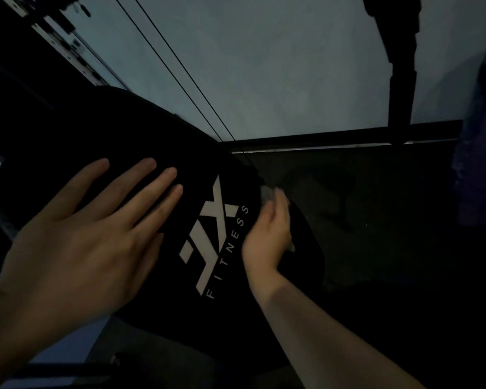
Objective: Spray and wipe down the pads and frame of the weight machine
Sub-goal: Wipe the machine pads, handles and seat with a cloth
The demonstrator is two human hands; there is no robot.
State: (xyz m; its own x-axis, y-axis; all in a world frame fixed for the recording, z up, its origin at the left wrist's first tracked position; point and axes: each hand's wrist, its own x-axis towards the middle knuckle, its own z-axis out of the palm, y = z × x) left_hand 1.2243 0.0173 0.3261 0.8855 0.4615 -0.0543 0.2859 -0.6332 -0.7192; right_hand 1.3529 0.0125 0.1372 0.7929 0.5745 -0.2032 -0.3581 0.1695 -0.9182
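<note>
Dimly lit, the black pad (141,141) of the weight machine fills the middle, rounded, smooth, with a white logo (208,237) reading FITNESS. Flat on its left part lies the left hand (82,242), fingers spread. At its right edge the right hand (267,237) curls around something pale, too blurred to identify. Two thin cables (180,68) run up beyond.

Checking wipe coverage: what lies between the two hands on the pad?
In the head view, the white FITNESS logo on the black pad lies between left hand and right hand.
</note>
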